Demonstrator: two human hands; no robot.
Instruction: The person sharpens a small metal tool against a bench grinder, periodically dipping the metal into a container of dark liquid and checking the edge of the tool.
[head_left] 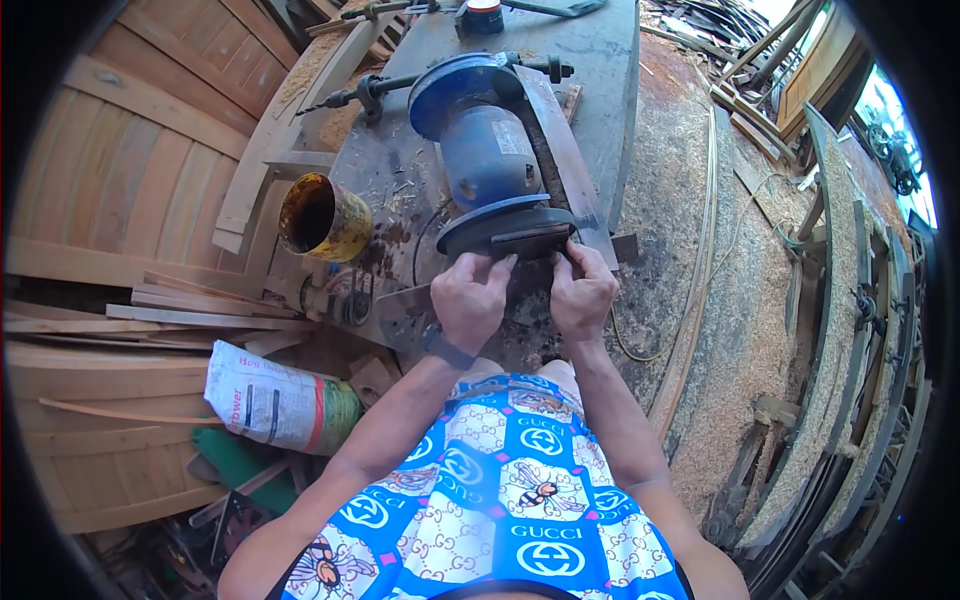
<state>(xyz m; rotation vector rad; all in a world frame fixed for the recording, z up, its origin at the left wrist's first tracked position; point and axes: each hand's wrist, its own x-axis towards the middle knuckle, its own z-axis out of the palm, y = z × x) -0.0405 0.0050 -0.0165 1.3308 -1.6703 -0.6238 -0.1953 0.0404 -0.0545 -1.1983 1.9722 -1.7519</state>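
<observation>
Well, white sack with red and green bands: the white sack with red and green bands [268,392] slumps at the far left, among loose boards.
Yellow can: a stained, yellow, round metal can [350,222] stands open-topped near the grinder.
Left grip: the person's bare left grip [478,303] is closed down to a fingertip pinch, thumb and fingers at the strip's near left part.
Blue grinder: a blue, barrel-bodied metal bench grinder [490,160] sits on the grey, dusty desk [595,65]; I can't tell from here whether it is spinning.
Dark strip: the dark, flat, rectangular metal strip [530,241] lies crosswise before the dark grey, round grinding wheel [460,237], between the two hands; whether it touches the wheel I can't make out.
Strip's look: straight-sided, dull, nearly black-brown, with a paler line along its upper edge.
Strip's handling: I'd judge it stiff, light enough for fingertips yet solid, hardly fragile; an edge may be sharp, and grinding could make it hot or jerk it.
Where to hold: best by both ends, low, pads off the upper edge and clear of the wheel.
Right grip: the bare right grip [582,300] is likewise pinched nearly closed, on the strip's right end.
</observation>
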